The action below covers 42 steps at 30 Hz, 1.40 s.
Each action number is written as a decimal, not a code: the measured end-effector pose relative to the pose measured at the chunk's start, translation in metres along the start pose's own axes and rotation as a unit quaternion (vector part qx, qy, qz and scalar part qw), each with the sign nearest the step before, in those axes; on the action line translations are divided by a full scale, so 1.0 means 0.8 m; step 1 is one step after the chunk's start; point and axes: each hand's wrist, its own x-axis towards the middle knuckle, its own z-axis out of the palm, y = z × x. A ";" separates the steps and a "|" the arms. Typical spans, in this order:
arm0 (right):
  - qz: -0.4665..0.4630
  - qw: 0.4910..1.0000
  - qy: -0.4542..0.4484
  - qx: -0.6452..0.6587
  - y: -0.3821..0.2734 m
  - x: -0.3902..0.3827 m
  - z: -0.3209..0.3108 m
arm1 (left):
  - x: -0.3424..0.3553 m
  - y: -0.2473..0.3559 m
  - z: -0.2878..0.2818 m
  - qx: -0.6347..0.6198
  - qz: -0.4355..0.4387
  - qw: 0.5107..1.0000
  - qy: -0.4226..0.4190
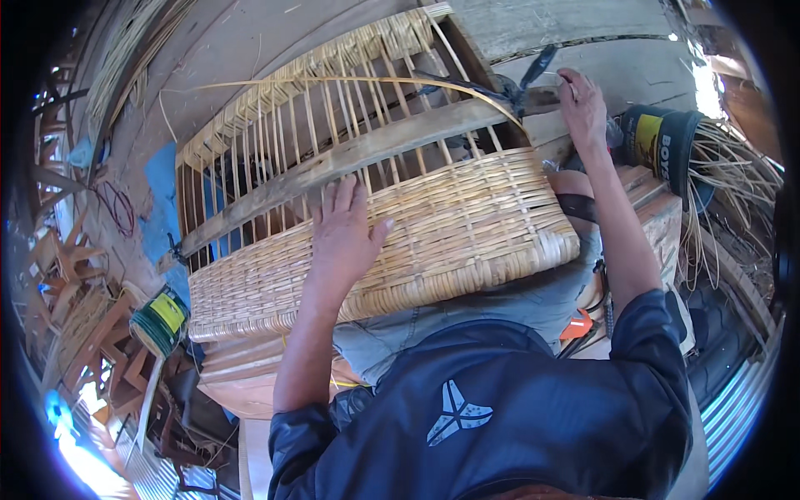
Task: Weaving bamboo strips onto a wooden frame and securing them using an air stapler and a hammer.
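Floor [583,50]: grey boards lay ahead.
Wicker [467,217]: sat across my lap [467,317].
Left hand [345,242]: rested open on it.
Right hand [582,110]: curled near the slat [400,137]; I couldn't tell its grip.

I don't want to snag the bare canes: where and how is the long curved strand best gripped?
Probably pinch the strand at its bend, near the right end of the wooden slat, with the right hand coming from the right. There the thin strand curves over the slat, near that hand.
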 end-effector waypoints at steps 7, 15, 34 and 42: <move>0.064 0.943 -0.319 0.071 -0.040 -0.031 -0.012 | 0.115 0.100 -0.047 -0.038 0.144 0.979 0.142; 0.057 0.941 -0.249 0.224 -0.059 -0.008 -0.022 | 0.205 0.149 -0.023 0.118 0.104 0.985 -0.067; 0.020 0.839 -0.430 0.334 0.017 0.001 -0.073 | 0.067 -0.021 -0.149 -0.039 -0.014 0.991 -0.127; -0.286 0.955 -0.069 0.029 -0.113 -0.015 -0.134 | 0.041 0.132 -0.162 0.053 0.041 0.997 0.049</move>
